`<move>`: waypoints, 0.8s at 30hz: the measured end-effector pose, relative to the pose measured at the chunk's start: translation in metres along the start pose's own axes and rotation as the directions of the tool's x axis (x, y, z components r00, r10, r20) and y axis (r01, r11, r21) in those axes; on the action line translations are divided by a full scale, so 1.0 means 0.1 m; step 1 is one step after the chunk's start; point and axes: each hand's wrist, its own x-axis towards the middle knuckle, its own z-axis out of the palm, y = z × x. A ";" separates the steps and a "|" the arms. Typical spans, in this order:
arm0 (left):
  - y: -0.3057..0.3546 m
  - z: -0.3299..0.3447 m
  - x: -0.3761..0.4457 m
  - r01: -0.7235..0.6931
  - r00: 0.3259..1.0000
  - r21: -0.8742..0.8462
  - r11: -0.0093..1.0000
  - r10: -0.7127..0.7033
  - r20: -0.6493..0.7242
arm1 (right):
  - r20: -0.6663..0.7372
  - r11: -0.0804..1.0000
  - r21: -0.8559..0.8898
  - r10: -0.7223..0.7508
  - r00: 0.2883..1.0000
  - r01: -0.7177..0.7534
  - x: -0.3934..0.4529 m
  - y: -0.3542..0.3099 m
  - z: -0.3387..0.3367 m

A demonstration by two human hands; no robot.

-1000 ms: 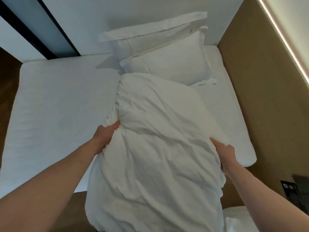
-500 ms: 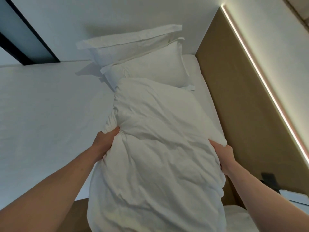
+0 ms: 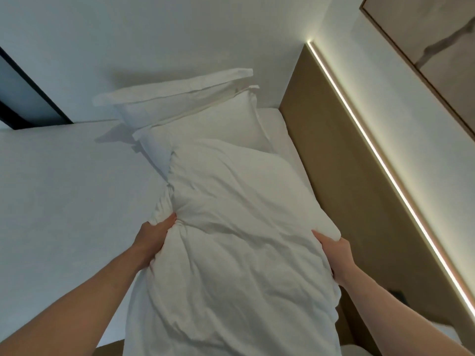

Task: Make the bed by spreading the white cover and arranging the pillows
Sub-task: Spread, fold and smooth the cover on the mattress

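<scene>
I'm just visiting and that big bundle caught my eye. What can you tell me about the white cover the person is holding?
The white, puffy fabric cover looks soft and deeply creased, still bunched into a long narrow bundle rather than spread. It runs from the bottom of the view up to the nearer white pillow, with its far end overlapping that pillow. The left hand grips gathered folds on one edge, and the right hand holds the opposite edge. Beside it lies the bare white bed sheet.

Head view, close above bed (image 3: 64, 188)
</scene>
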 end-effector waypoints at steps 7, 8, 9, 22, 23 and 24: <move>0.23 1.04 0.27 -0.008 1.000 0.010 1.000 0.008 -0.022 | 0.035 0.997 -0.074 -0.021 0.999 0.024 0.91 -0.36 -0.44; 0.28 1.18 0.32 -0.019 1.000 0.008 1.000 0.019 -0.024 | 0.031 0.996 -0.082 -0.033 0.999 0.035 1.06 -0.42 -0.50; 0.35 1.33 0.37 -0.034 0.999 0.001 0.999 0.034 -0.018 | 0.027 0.995 -0.081 -0.050 0.998 0.052 1.21 -0.49 -0.55; 1.16 2.88 1.29 -0.178 0.983 -0.051 0.983 0.175 -0.063 | -0.065 0.963 -0.134 -0.245 0.967 0.235 3.07 -1.45 -0.85; 1.16 2.96 1.41 -0.180 0.983 -0.051 0.982 0.178 -0.056 | -0.072 0.959 -0.137 -0.259 0.963 0.248 3.22 -1.47 -0.82; 1.14 3.04 1.55 -0.182 0.982 -0.046 0.982 0.179 -0.055 | -0.081 0.955 -0.145 -0.272 0.959 0.258 3.38 -1.45 -0.78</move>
